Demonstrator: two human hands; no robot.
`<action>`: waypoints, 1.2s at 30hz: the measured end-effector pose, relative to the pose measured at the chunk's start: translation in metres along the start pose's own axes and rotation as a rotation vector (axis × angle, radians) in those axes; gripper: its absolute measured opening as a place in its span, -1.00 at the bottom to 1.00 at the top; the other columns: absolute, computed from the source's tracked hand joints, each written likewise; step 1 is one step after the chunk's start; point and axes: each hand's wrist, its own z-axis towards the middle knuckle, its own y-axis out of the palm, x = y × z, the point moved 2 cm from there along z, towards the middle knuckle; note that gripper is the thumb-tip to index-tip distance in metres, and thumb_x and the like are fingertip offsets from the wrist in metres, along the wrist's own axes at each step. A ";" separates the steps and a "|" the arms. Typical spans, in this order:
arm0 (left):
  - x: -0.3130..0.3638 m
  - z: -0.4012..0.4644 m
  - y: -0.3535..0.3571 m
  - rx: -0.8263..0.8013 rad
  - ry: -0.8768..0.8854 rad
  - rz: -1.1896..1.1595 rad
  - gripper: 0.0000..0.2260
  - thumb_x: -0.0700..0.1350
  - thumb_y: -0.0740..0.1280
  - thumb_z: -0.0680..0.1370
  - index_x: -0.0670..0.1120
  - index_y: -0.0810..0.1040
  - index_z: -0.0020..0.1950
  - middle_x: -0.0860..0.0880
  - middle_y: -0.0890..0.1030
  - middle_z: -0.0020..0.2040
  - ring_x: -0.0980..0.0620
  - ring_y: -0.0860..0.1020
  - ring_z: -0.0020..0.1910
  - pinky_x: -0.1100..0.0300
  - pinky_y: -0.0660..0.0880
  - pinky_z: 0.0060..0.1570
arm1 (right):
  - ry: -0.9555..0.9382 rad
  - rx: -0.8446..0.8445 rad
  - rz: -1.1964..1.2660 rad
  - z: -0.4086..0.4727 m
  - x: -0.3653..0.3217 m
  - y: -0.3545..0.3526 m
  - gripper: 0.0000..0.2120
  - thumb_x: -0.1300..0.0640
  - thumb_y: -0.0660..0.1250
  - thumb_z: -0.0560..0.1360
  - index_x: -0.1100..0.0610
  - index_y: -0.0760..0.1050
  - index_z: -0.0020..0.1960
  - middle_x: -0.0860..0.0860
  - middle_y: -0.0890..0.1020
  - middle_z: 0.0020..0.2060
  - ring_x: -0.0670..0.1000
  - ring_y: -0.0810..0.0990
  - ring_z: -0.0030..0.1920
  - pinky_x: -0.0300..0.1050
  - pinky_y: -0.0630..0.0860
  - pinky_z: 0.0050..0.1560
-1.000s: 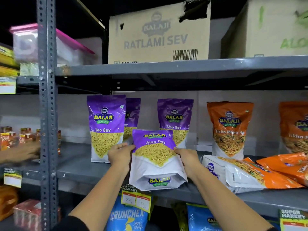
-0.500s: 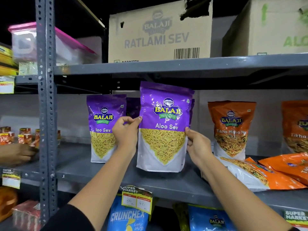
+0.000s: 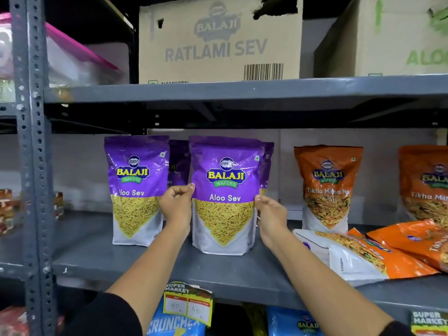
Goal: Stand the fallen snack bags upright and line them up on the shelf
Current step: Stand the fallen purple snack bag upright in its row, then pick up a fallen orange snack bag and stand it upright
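A purple Aloo Sev bag (image 3: pixel 225 190) stands upright on the grey shelf (image 3: pixel 169 265), its base touching the shelf. My left hand (image 3: pixel 177 207) grips its left edge and my right hand (image 3: pixel 270 215) grips its right edge. Another purple Aloo Sev bag (image 3: pixel 137 190) stands to its left, and two more purple bags peek out behind them. An orange Tikha Mitha Mix bag (image 3: pixel 327 187) stands to the right, with a second one (image 3: pixel 424 185) at the frame edge. Two orange bags (image 3: pixel 363 258) lie flat at the front right of the shelf.
A perforated grey upright post (image 3: pixel 31 166) bounds the shelf on the left. The upper shelf carries a Ratlami Sev carton (image 3: pixel 218 40) and another carton (image 3: pixel 388 35). Price tags (image 3: pixel 186 301) hang on the shelf's front edge, above blue bags (image 3: pixel 174 323) on the lower shelf.
The purple bag went from tipped back and low at the front edge to lifted upright, then down and back onto the shelf, level with the bag on its left.
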 end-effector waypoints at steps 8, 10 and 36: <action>0.008 -0.029 0.011 0.009 0.195 -0.043 -0.72 -0.40 0.25 0.50 -0.02 0.51 -0.17 -0.20 0.60 0.27 -0.09 0.64 0.13 0.08 0.57 0.12 | -0.065 -0.003 0.002 -0.030 -0.021 -0.014 -0.72 0.32 0.27 0.59 0.20 0.53 0.29 0.05 0.65 0.02 -0.04 0.60 -0.04 -0.22 0.52 0.07; 0.016 -0.051 0.022 -0.079 0.337 -0.024 -0.69 -0.40 0.20 0.52 0.03 0.50 -0.05 -0.10 0.48 0.41 -0.09 0.54 0.31 -0.07 0.52 0.13 | -0.141 -0.026 0.032 -0.044 -0.040 -0.023 -0.69 0.33 0.27 0.59 0.21 0.50 0.32 0.02 0.63 0.00 -0.15 0.56 -0.13 -0.37 0.46 -0.08; -0.058 -0.169 0.213 -1.257 -0.054 1.678 -0.68 -0.12 0.15 0.61 -0.20 0.52 0.28 -0.19 0.49 0.37 -0.05 0.49 0.07 0.11 0.42 0.05 | -0.044 0.564 0.123 -0.047 -0.036 -0.222 -0.28 0.29 0.13 0.39 0.21 0.13 0.55 0.13 0.31 0.50 0.19 0.38 0.44 0.07 0.32 0.47</action>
